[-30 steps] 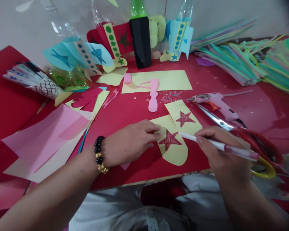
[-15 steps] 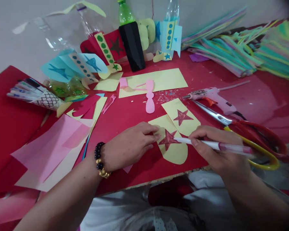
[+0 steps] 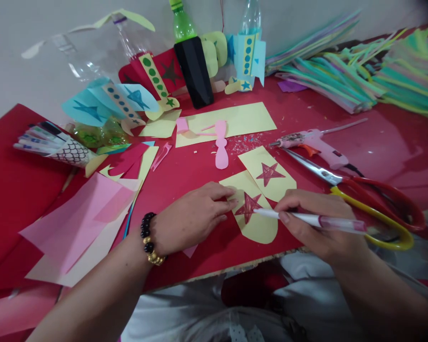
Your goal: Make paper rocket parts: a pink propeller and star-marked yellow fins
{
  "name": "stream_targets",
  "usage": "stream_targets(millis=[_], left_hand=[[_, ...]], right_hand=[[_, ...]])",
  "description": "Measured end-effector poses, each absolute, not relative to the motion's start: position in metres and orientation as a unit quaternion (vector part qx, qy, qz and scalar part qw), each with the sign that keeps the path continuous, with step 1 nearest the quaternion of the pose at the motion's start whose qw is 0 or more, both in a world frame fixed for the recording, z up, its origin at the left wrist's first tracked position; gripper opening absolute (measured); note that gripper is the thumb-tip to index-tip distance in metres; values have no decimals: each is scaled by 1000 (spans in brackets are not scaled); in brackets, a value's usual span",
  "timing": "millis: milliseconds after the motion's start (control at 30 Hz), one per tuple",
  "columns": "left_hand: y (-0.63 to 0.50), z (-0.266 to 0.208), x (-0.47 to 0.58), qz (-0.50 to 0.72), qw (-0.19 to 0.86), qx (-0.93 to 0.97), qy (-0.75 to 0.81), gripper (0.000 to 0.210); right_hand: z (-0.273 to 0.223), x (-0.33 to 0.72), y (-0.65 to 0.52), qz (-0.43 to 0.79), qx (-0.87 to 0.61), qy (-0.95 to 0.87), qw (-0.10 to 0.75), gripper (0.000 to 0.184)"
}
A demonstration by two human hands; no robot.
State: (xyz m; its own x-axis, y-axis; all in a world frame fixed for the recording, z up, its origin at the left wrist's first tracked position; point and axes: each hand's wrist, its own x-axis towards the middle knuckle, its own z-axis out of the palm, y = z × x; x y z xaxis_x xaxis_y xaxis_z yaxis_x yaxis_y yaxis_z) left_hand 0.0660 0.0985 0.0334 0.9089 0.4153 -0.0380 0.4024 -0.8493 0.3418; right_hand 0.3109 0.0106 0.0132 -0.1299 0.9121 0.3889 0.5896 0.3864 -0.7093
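Observation:
My right hand is closed around a white felt-tip pen with a dark pink end. Its tip touches a dark red star on a pale yellow paper piece with a rounded lower end. Fingers outstretched, my left hand lies flat, fingertips on the left edge of that paper. A black and gold bead bracelet circles the left wrist. Just above, partly overlapped, lies a second yellow piece with a similar star.
Scissors and a pink glue gun lie to the right. Pink paper sheets and a pen holder are at left. Decorated bottles and a black phone stand behind. Pastel strips lie at the back right.
The pen and my right hand have shifted slightly left, the tip moving a little left and down over the star. My left hand stays on the paper.

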Motion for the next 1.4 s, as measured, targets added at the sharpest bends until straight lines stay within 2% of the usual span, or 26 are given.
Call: stream_targets(millis=[200, 300, 467, 533, 600, 667, 767, 900, 1000, 1167, 1300, 1400], left_hand=[[99, 32, 66, 23, 172, 963, 208, 31], [106, 37, 62, 31, 168, 961, 217, 34], [113, 68, 42, 173, 95, 917, 347, 25], [100, 76, 33, 201, 71, 898, 386, 21], [77, 75, 28, 179, 75, 900, 389, 22], [47, 64, 27, 127, 100, 910, 381, 23], [6, 38, 29, 96, 85, 905, 405, 25], [-21, 14, 28, 87, 85, 896, 427, 39], [-21, 9, 20, 89, 103, 909, 393, 43], [-6, 8, 2, 95, 156, 932, 313, 47], [11, 10, -8, 110, 196, 948, 226, 44], [21, 16, -11, 96, 202, 959, 172, 47]], right_hand=[[15, 312, 8, 181, -535, -708, 423, 7], [14, 309, 8, 160, -554, -662, 479, 6], [9, 302, 8, 181, -508, -628, 561, 20], [7, 302, 6, 164, -484, -669, 540, 25], [5, 303, 2, 107, -461, -733, 489, 27], [1, 303, -3, 51, -416, -794, 440, 28], [-6, 298, -9, 51, -360, -842, 397, 34], [-12, 292, -9, 50, -407, -837, 362, 32], [-12, 291, -6, 44, -430, -823, 367, 31], [-4, 290, -10, 83, -456, -775, 430, 38], [8, 279, -11, 180, -447, -712, 511, 34], [11, 265, -10, 265, -472, -665, 515, 24]])
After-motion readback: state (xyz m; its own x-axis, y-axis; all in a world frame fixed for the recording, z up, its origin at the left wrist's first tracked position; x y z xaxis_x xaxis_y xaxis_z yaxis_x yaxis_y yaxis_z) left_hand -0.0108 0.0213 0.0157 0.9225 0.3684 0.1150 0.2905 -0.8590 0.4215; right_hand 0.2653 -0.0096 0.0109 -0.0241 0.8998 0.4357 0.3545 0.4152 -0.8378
